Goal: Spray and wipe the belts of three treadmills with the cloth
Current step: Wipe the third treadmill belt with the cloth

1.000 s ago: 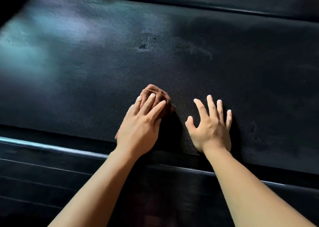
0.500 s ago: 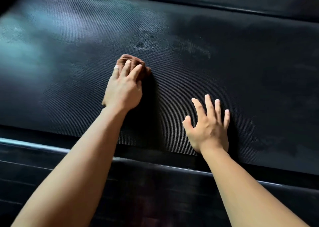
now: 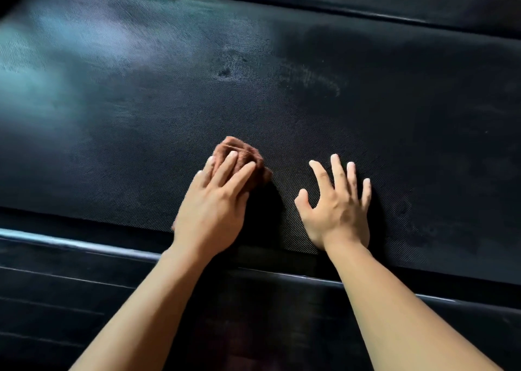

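A black textured treadmill belt (image 3: pixel 282 102) fills most of the view, with pale smears and damp marks near its middle. A bunched brown cloth (image 3: pixel 242 153) lies on the belt near its front edge. My left hand (image 3: pixel 214 209) presses on the cloth with straight fingers laid over it. My right hand (image 3: pixel 338 209) rests flat on the belt just to the right, fingers spread, holding nothing. No spray bottle is in view.
A dark side rail (image 3: pixel 84 257) with a shiny edge runs along the near side of the belt. Another dark rail (image 3: pixel 366 1) borders the far side.
My left hand has pulled the cloth back from the middle of the belt toward the near edge, beside my right hand. The right hand has stayed in place.
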The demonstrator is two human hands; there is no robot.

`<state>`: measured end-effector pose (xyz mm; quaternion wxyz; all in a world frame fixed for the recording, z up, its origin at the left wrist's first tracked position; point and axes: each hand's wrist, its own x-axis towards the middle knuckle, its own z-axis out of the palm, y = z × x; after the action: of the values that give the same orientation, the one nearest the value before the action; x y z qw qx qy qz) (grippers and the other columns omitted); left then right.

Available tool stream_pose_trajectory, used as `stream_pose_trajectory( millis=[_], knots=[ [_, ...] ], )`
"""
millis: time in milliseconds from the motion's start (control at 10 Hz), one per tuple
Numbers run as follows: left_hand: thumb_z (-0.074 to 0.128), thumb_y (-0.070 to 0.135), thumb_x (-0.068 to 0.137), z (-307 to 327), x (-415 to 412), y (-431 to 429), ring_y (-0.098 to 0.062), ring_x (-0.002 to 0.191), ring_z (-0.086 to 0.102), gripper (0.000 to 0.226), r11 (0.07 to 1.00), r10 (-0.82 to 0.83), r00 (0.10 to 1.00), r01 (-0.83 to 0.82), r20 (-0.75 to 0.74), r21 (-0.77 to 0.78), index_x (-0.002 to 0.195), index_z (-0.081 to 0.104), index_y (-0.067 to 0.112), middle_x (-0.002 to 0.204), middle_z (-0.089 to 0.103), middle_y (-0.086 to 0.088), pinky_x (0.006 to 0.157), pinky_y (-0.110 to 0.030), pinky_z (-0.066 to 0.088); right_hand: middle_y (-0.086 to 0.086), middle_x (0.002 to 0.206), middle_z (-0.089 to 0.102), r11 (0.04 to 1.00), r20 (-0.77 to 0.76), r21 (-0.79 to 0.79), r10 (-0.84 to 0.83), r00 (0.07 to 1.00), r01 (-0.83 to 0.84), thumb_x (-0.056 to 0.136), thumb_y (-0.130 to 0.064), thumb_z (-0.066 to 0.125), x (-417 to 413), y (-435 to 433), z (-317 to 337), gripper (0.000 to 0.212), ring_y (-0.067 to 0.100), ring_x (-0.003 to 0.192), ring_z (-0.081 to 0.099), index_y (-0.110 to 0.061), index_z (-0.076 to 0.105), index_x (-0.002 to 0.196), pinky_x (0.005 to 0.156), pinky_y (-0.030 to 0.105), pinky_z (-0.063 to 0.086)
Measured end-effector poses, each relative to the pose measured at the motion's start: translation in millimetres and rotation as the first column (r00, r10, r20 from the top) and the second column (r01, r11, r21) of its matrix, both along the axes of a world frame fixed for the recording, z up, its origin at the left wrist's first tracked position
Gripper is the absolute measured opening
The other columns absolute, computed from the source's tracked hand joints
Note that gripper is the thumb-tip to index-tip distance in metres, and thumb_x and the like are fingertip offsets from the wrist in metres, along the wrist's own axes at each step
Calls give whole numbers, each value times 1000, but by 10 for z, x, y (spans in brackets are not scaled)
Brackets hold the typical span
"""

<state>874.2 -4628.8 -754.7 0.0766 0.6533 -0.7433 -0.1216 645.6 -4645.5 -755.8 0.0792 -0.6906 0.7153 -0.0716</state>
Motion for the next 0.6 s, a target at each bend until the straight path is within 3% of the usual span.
stream_pose_trajectory(
  millis=[300, 400, 600],
  knots=[
    [45, 31, 101, 200, 412, -754, -26, 156, 9, 56, 950, 307, 951, -308, -19, -54, 156, 36, 25, 167, 21, -11, 127, -33, 0, 0, 166, 14, 1000, -2, 1, -2, 1000, 2, 86, -58, 28, 3, -4, -8, 67, 26, 153, 8, -40, 31, 151, 122, 55, 3],
    [43, 31, 101, 197, 157, -1183, -25, 157, 5, 57, 965, 257, 967, -256, -5, -61, 157, 32, 26, 168, 17, -9, 127, -38, 1, 0, 166, 13, 1000, -5, 13, 0, 1000, 0, 86, -58, 28, -1, -3, -5, 67, 26, 153, 6, -40, 30, 151, 122, 55, 2],
    [48, 16, 95, 247, -544, -1130, -25, 144, 36, 47, 960, -156, 985, 133, -78, -245, 141, 55, 10, 151, 49, -13, 123, -28, 12, 1, 166, 13, 1000, 5, 21, 6, 1000, -6, 83, -59, 25, -1, -15, 5, 71, 28, 153, 5, -37, 31, 151, 121, 56, 1]
  ],
)
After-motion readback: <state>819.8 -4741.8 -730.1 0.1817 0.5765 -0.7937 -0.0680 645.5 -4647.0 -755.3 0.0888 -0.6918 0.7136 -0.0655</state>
